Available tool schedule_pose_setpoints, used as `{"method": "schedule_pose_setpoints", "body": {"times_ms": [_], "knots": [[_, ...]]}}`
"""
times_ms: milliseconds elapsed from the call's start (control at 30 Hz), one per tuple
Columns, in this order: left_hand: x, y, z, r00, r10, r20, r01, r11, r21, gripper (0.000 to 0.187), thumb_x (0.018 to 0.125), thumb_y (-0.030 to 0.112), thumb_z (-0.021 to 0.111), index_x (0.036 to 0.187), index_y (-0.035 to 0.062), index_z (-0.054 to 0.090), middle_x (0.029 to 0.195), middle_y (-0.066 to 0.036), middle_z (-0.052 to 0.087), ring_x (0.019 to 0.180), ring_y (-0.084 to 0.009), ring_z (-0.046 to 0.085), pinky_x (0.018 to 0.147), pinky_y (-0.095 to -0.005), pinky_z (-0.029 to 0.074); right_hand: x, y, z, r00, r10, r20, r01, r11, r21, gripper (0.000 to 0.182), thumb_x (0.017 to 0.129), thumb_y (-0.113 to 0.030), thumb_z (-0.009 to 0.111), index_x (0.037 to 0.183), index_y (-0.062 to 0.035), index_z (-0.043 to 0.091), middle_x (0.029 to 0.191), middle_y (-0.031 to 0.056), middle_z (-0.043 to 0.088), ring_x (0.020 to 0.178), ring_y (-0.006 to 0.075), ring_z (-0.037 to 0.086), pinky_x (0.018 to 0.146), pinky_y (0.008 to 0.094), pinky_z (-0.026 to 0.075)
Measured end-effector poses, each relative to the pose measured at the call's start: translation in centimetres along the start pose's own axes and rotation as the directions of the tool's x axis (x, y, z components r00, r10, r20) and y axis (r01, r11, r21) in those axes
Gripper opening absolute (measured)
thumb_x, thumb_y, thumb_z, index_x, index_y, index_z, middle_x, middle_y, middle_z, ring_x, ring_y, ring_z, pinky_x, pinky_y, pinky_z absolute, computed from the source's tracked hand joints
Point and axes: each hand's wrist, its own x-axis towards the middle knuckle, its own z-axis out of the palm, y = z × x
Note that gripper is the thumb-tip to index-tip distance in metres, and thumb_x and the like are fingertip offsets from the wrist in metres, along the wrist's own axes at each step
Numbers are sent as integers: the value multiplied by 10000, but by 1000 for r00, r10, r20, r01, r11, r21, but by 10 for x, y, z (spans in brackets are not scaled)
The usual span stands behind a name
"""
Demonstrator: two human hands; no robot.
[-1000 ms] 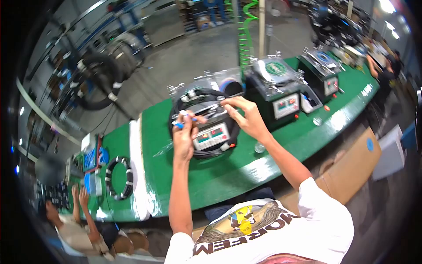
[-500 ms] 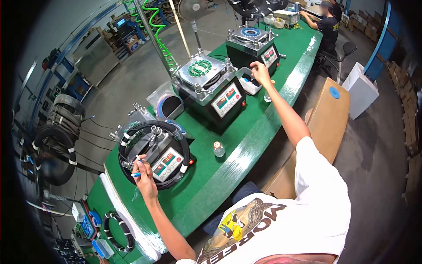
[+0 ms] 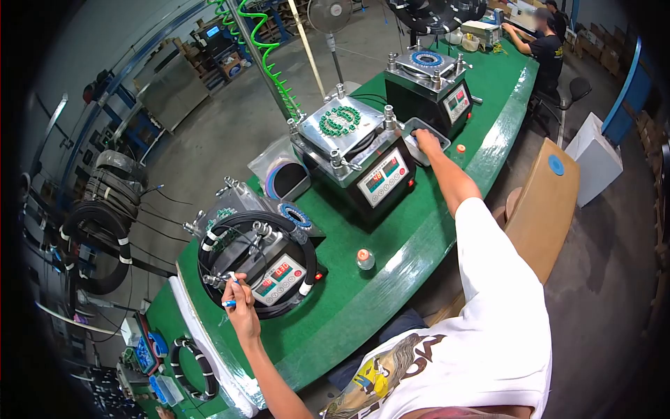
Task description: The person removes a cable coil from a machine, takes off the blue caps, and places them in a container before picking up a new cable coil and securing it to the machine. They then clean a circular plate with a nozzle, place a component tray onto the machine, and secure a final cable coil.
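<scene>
My left hand (image 3: pixel 243 315) is closed around a slim blue-and-white pen-like item (image 3: pixel 229 304), with a white end showing above the fingers. It is in front of a black coiled cable bundle (image 3: pixel 307 255) with white bands, which hangs around the nearest machine (image 3: pixel 276 279). My right hand (image 3: pixel 427 142) reaches down into a grey tray (image 3: pixel 438 138) between two other machines; its fingertips are hidden there. Beside the tray, the middle machine (image 3: pixel 382 178) bears a ring of green pieces (image 3: pixel 340 121) on its metal top plate.
A small clear bottle with an orange cap (image 3: pixel 364 259) stands on the green table (image 3: pixel 328 335). The far machine (image 3: pixel 447 105) carries a blue ring (image 3: pixel 426 58). Another cable coil (image 3: pixel 193 370) lies at the lower left. A co-worker (image 3: pixel 548 49) sits at the far end.
My right hand has gone from above the tray down into it. My left hand still grips the blue-and-white item. The whole view has shifted slightly.
</scene>
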Motion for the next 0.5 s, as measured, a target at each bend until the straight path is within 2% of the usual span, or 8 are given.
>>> {"method": "schedule_pose_setpoints", "body": {"times_ms": [33,67,200,300,400,500], "knots": [[1,-1,-1,1000,-4,-9,4,1000,2,365,1087,334,548,1168,-15,620,685,55,401,635,-25,323,555,-222,223,3,0,1,1000,-7,4,7,999,-41,276,972,-92,537,1183,-126,712,1280,186,676,1197,374,656,967,513,542],[1,-2,-1,1000,-10,-17,10,1000,3,369,1087,333,550,1175,-19,622,687,52,409,635,-25,327,556,-221,224,5,1,2,999,22,24,-21,999,-50,285,922,-81,593,1180,-170,675,1251,159,659,1192,355,643,963,498,532],[2,-3,-2,1000,-21,-14,21,999,-43,364,1074,291,581,1230,-37,607,716,42,456,632,-18,347,551,-199,244,4,10,10,996,-74,-54,71,996,-54,198,950,-96,534,1113,-54,639,1225,217,655,1139,417,661,912,544,540],[4,-2,0,1000,-26,6,26,997,-74,347,1069,249,592,1262,-39,597,741,34,489,608,-7,343,529,-180,248,-1,15,9,993,-91,-77,90,996,-19,211,907,-77,590,1112,-60,636,1165,217,683,1120,417,668,913,545,542],[4,4,7,999,-18,30,21,996,-85,328,1068,209,587,1285,-38,593,767,25,527,585,3,336,506,-170,243,-2,23,1,986,-146,-85,151,987,59,247,832,-94,678,1071,-98,615,1047,211,686,1012,424,681,861,510,554],[4,8,6,999,6,48,-3,997,-74,311,1067,181,581,1301,-25,575,799,12,578,580,8,337,498,-168,239,-30,2,-34,947,-52,-318,123,971,207,391,775,-82,736,1159,-102,661,1026,224,716,969,416,703,845,499,567]]}}
